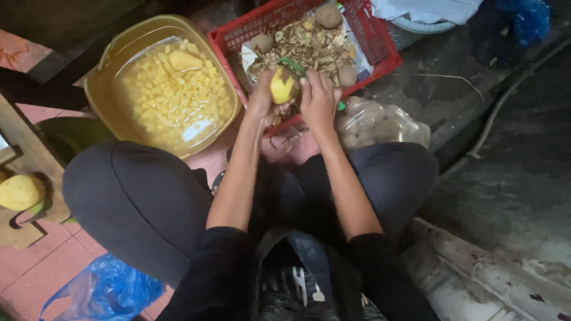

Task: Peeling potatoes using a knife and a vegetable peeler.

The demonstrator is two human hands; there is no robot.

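My left hand [262,98] grips a partly peeled yellow potato [281,87] over the near edge of a red plastic crate [380,44]. My right hand [319,101] holds a green-handled peeler [292,65] against the potato. Inside the crate lie a heap of brown peelings [309,44] and a few unpeeled potatoes [328,16]. I am crouched with both knees spread wide in dark trousers.
A yellow basin [104,89] of water with diced potato and one whole peeled potato [183,60] stands at left. A clear bag of potatoes [380,123] lies by my right knee. Another peeled potato [21,191] sits far left. A blue plastic bag [104,291] lies below.
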